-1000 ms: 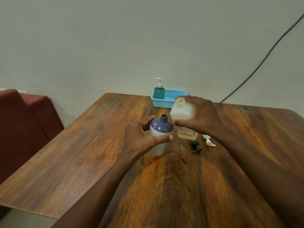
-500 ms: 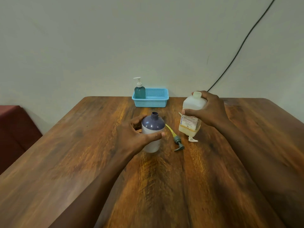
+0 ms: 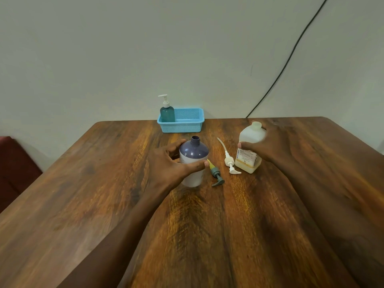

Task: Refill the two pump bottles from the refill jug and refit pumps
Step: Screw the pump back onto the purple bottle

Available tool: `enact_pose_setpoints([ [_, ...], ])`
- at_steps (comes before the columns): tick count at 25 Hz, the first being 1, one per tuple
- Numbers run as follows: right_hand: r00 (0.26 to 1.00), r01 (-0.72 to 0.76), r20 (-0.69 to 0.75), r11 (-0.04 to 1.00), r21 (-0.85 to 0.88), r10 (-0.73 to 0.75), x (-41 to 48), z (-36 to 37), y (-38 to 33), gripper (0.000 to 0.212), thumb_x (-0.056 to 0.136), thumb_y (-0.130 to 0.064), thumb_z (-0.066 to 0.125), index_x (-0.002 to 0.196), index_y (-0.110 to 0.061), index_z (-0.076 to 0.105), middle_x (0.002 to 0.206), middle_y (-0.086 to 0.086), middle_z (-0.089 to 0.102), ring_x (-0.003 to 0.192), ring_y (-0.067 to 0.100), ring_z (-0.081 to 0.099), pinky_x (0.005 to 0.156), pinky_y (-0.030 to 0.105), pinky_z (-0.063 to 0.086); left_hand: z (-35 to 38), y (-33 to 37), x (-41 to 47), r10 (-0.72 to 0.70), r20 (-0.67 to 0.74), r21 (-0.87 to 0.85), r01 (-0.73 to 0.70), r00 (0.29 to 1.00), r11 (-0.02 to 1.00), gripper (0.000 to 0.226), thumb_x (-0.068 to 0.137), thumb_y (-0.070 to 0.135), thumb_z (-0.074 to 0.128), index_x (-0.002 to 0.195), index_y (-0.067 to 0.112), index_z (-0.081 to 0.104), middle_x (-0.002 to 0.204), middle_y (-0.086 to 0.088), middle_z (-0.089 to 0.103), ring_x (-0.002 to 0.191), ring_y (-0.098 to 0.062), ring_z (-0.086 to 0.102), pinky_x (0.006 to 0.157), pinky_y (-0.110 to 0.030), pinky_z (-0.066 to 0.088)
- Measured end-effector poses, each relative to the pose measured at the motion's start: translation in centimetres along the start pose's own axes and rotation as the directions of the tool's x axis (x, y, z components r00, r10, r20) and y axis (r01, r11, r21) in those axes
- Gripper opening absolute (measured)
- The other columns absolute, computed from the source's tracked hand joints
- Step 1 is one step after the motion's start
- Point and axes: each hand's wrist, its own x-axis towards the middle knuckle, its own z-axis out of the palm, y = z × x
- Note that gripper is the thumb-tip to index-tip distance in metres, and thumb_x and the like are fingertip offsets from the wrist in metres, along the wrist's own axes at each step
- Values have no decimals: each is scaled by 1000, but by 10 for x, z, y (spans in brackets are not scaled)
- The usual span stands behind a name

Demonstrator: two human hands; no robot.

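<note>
The left hand (image 3: 166,163) is wrapped around the purple-topped bottle (image 3: 193,161), which stands open near the middle of the table (image 3: 83,194). The right hand (image 3: 268,144) holds the white refill jug (image 3: 249,150), standing a bit to the right, with a little yellow liquid at the bottom. Between them lie a green pump (image 3: 216,175) and a white pump (image 3: 229,161). At the far edge a blue basket (image 3: 185,123) holds a teal pump bottle (image 3: 167,113).
</note>
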Motion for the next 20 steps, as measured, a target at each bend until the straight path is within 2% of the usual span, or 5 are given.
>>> enact_pose_setpoints([
  [4,999,-40,3,997,58,40,-4,3,5,91,58,-58,92,133,-20,56,127,4,63,112,25,59,88,45,56,-1,0,0,-5,-7,14,6,1000,1000,67,61,50,96,121,40,68,108,27,71,100,17,67,77,-5,53],
  [8,997,-48,55,998,32,46,-5,3,3,100,57,-66,89,138,-23,50,134,4,60,119,27,57,93,49,55,0,-2,-1,-9,-3,9,9,1000,1000,67,61,47,97,121,41,66,107,29,69,97,21,64,76,-3,51],
  [13,999,13,29,999,40,-15,-8,-6,-7,110,54,-76,81,145,-31,39,145,3,53,128,28,53,98,51,52,0,-3,-1,3,1,11,-3,1000,1000,69,60,50,97,121,43,66,109,28,69,101,19,65,79,-5,53],
  [17,980,177,-87,983,-46,-180,-11,-11,-29,95,65,-72,75,143,-27,49,147,4,54,133,27,50,107,45,47,-1,-4,-3,-1,-10,7,2,1000,1000,69,60,49,97,121,43,66,107,30,68,99,18,65,77,-5,52],
  [20,926,360,-104,931,-55,-364,-17,-6,-57,73,75,-54,81,137,-23,58,142,4,59,133,24,51,108,40,43,-5,-6,-6,-5,-36,15,5,999,1000,66,58,55,95,117,46,66,104,31,69,98,17,67,76,-4,52],
])
